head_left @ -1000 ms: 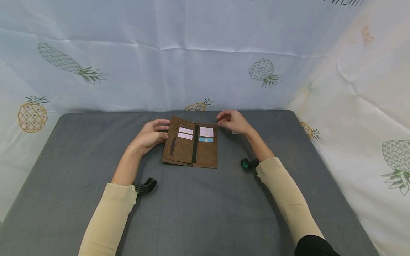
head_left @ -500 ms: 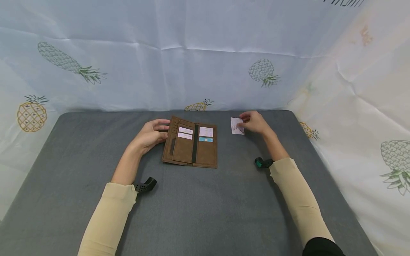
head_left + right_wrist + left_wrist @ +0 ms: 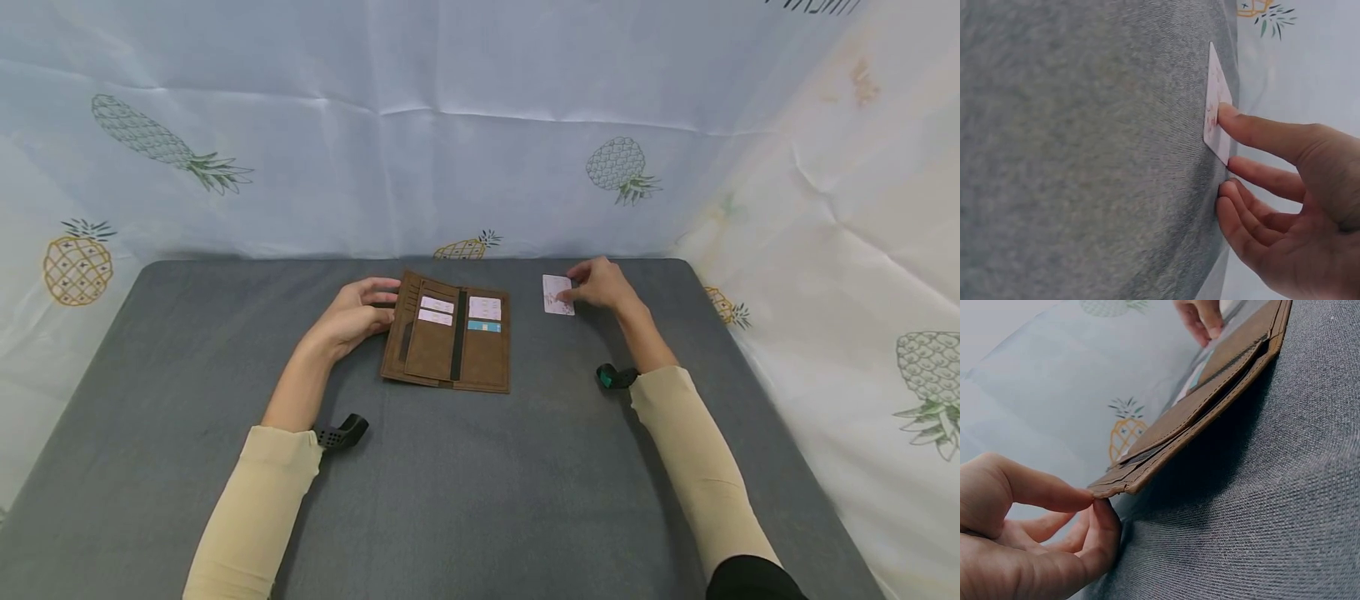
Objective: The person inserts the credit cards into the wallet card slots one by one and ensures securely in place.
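Observation:
A brown wallet [image 3: 431, 354] lies spread out near the back of the table, with pale pink cards [image 3: 484, 308] and a blue card [image 3: 484, 327] showing in its slots. My left hand [image 3: 351, 321] pinches its left edge between thumb and fingers, and the left wrist view shows that side of the wallet [image 3: 1172, 425] raised off the cloth. To the wallet's right, a loose pale pink card [image 3: 553, 292] is on the table. My right hand [image 3: 603, 287] is at its right side; in the right wrist view the thumb rests on the card [image 3: 1215, 103] and a finger touches its edge.
A grey cloth covers the table [image 3: 480, 492]. Behind and to the right hangs a white curtain [image 3: 480, 167] printed with pineapples, close to the table's back edge. Dark wrist devices sit on both wrists.
My right hand has moved right, away from the wallet, to the loose card, where it has stayed for the last half second. The left hand and the wallet have kept their place.

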The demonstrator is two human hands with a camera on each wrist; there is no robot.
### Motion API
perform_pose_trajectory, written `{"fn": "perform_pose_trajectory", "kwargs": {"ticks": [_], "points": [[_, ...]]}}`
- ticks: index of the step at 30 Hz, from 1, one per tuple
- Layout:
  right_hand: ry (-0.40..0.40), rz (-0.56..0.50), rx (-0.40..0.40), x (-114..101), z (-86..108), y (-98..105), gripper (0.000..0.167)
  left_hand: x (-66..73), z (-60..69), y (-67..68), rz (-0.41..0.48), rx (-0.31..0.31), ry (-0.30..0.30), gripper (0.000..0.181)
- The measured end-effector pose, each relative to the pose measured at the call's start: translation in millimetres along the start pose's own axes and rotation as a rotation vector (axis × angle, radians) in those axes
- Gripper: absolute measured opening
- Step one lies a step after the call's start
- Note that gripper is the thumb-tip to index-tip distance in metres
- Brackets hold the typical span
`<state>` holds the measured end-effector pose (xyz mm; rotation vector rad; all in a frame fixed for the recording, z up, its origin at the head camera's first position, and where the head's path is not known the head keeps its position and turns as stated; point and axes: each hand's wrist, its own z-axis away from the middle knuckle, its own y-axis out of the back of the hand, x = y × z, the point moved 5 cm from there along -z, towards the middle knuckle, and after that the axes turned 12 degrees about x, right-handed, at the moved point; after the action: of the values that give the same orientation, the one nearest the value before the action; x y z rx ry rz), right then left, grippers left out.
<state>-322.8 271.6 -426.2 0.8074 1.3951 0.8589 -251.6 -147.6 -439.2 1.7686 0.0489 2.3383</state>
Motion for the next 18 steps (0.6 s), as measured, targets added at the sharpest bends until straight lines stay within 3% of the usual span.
{"fn": "perform_pose_trajectory", "kwargs": {"ticks": [7,15,18], "points": [[-0.031,-0.064,-0.057,-1,-4.1,-3,0.055,0.0,-0.4,1.4,0.004,-0.001,-0.001,0.067],[-0.136,-0.46,-0.073,-13,-7.2,-12,0.054,0.1,0.3,0.6,0.001,0.004,-0.006,0.067],[-0.15,-0.548,-0.049,-23,-10.7,-17,0.055,0.3,0.5,-0.4,0.003,0.003,-0.005,0.067]]}}
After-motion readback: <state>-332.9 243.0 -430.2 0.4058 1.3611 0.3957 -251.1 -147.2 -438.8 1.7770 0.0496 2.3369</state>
